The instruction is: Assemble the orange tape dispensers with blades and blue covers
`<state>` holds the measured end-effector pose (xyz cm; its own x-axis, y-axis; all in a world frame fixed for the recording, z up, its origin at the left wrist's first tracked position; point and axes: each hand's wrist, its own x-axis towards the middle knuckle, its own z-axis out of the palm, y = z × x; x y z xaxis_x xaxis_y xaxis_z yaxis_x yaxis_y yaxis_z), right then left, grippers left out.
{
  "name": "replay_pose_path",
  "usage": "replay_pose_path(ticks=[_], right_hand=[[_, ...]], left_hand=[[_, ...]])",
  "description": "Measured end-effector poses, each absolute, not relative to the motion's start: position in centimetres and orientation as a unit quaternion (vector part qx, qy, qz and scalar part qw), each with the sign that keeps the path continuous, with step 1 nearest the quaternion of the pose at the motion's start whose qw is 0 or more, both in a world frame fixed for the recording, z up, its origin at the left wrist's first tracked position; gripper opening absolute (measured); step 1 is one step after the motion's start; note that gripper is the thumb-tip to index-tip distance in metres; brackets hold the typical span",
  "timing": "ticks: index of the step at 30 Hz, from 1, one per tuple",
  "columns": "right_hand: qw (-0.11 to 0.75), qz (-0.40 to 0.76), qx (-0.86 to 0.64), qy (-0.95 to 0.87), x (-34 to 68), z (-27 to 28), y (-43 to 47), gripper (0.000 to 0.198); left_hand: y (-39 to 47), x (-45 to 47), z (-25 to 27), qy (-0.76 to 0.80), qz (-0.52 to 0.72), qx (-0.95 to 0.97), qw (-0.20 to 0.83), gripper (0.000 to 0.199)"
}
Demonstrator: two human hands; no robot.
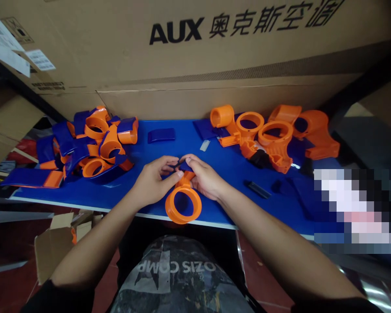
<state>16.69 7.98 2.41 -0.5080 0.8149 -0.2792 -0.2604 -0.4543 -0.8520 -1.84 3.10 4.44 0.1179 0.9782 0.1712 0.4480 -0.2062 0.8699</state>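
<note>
In the head view my right hand [207, 176] grips an orange tape dispenser [183, 206], its round ring hanging toward me over the table's front edge. A blue piece [184, 166] shows at its upper end, under my right fingers. My left hand [158, 178] is closed beside it, the thumb against the dispenser's upper part. Between my fingertips is a thin dark sliver, too small to name. A flat blue plastic cover [161, 135] lies behind my left hand, and a small pale strip [204, 145] lies behind my right.
Orange-and-blue dispensers [97, 124] are piled at the left; orange dispenser bodies [275, 132] stand at the right. A dark strip [258, 189] lies right of my forearm on the blue table [143, 163]. A large cardboard box [182, 65] walls off the back. An open carton [54, 248] sits below left.
</note>
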Motion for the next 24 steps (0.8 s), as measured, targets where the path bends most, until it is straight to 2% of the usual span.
replay_pose_path(ticks=[4,9,12,14,15,17,20,22,24], right_hand=[[0.363,0.801,-0.329,-0.343,16.7,2.9,8.0,0.024],[0.388,0.794,-0.343,-0.317,16.9,3.0,8.4,0.021],[0.418,0.779,-0.35,-0.31,16.8,2.8,8.6,0.018],[0.425,0.776,-0.351,-0.308,16.8,2.6,8.7,0.019],[0.424,0.776,-0.351,-0.309,16.8,2.5,8.8,0.021],[0.419,0.778,-0.35,-0.31,16.8,2.3,8.8,0.023],[0.422,0.78,-0.351,-0.3,16.8,2.3,9.0,0.024],[0.429,0.781,-0.354,-0.284,16.8,2.3,9.2,0.024],[0.446,0.774,-0.361,-0.266,16.8,2.2,9.3,0.026]], left_hand=[[0.1,-2.1,5.2,0.558,0.372,0.659,0.341,0.05],[-3.0,-2.1,7.2,0.562,0.352,0.689,0.293,0.067],[0.2,-2.1,8.5,0.568,0.378,0.691,0.238,0.065],[4.7,-2.3,8.8,0.594,0.369,0.697,0.161,0.059],[7.3,-2.4,8.8,0.618,0.342,0.699,0.115,0.057],[12.5,-2.7,8.4,0.667,0.212,0.712,0.056,0.065],[18.4,-2.8,7.7,0.696,-0.025,0.715,0.063,0.087],[20.3,-2.6,7.6,0.676,-0.079,0.728,0.079,0.083],[20.7,-2.3,8.0,0.661,-0.084,0.742,0.079,0.07]])
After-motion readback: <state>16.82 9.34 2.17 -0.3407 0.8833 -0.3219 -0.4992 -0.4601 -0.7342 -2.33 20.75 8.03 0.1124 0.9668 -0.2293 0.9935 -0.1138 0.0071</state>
